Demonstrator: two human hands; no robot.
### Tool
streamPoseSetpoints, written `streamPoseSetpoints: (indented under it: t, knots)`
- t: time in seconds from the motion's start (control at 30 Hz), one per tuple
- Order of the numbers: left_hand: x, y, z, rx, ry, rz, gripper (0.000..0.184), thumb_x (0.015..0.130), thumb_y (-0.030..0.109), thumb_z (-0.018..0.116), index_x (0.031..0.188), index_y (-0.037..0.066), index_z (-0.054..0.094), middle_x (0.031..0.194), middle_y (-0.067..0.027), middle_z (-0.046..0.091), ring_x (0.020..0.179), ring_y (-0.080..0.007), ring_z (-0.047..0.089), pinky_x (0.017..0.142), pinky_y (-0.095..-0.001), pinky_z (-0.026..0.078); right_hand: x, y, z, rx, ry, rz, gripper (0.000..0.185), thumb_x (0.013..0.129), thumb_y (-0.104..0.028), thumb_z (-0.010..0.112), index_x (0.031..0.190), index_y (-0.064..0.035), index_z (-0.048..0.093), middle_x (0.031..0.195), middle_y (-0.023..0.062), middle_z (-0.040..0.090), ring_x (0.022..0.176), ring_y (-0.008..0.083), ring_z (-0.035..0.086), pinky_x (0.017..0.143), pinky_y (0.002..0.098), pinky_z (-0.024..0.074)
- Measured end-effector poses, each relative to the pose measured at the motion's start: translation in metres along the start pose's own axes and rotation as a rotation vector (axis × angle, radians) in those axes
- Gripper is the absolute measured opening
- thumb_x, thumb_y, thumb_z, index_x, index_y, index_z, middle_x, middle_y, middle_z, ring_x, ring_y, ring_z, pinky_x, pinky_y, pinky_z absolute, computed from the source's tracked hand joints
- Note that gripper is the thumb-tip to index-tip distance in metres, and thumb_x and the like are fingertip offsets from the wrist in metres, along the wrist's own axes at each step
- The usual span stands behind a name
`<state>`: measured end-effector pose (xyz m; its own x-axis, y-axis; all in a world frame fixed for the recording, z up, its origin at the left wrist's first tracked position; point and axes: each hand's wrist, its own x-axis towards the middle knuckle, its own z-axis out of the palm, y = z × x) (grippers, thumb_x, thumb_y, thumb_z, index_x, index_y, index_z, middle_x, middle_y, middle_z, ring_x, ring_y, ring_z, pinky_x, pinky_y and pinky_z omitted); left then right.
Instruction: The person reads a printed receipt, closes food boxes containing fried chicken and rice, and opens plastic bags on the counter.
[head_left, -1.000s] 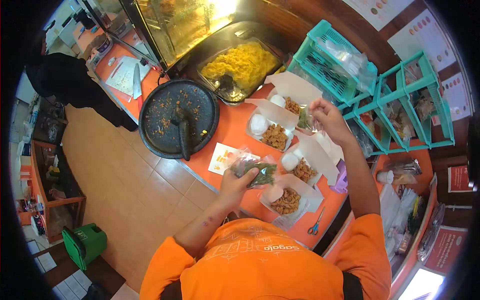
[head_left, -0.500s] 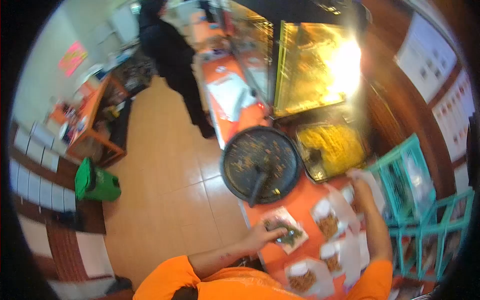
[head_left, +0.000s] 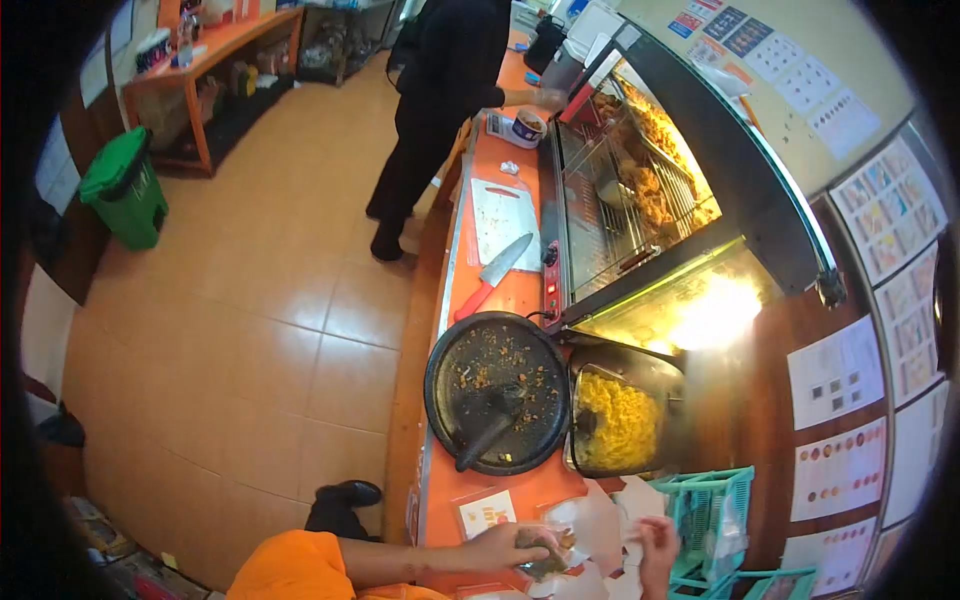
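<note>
My left hand (head_left: 492, 548) is closed on a small clear plastic packet with dark green contents (head_left: 542, 556), held over the near end of the orange counter. Right beside it are open white paper boxes (head_left: 596, 526), partly hidden by the packet and by one another. My right hand (head_left: 657, 548) is by the boxes' right-hand flaps, its fingers loosely bent and apart, with nothing visible in them. A white card with orange print (head_left: 487, 513) lies just beyond my left hand.
A black stone mortar (head_left: 497, 375) with a pestle (head_left: 485, 441) stands beside a metal tray of yellow food (head_left: 618, 420). Farther along are a red-handled knife (head_left: 492, 277), a cutting board (head_left: 502, 215) and a lit display case (head_left: 640, 200). Turquoise baskets (head_left: 705, 520) stand right; a person in black (head_left: 445, 110) stands ahead.
The view has tilted up and shifted. My left hand has lifted the green packet off the card and carried it right to the boxes. My right hand has drawn back nearer to me.
</note>
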<state>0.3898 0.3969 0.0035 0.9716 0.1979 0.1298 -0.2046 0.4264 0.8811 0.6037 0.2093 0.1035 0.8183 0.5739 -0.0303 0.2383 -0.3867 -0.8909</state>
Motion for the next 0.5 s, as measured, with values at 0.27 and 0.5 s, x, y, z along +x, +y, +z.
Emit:
streamPoseSetpoints:
  t: [0.27, 0.5]
  knots:
    - [0.007, -0.016, 0.022, -0.355, -0.023, -0.2, 0.02, 0.096, 0.014, 0.057, 0.112, 0.001, 0.06, 0.128, -0.0103, 0.057, 0.114, -0.013, 0.053, 0.1, -0.0309, 0.041, -0.094, -0.031, 0.082, -0.216, 0.004, 0.113, 0.013, 0.089, -0.01, 0.065, 0.096, 0.0007, 0.066, 0.086, 0.0081, 0.067, 0.076, 0.0143, 0.062, 0.068, 0.0275, 0.0507]
    - [0.006, 0.054, 0.004, -0.327, 0.138, -0.267, 0.019, 0.093, 0.017, 0.064, 0.107, 0.004, 0.06, 0.1, -0.0033, 0.063, 0.092, -0.0117, 0.06, 0.077, -0.027, 0.052, -0.083, -0.095, 0.109, -0.298, 0.2, -0.042, 0.019, 0.089, -0.016, 0.066, 0.095, 0.0006, 0.072, 0.081, 0.0087, 0.071, 0.074, 0.016, 0.065, 0.069, 0.0305, 0.0514]
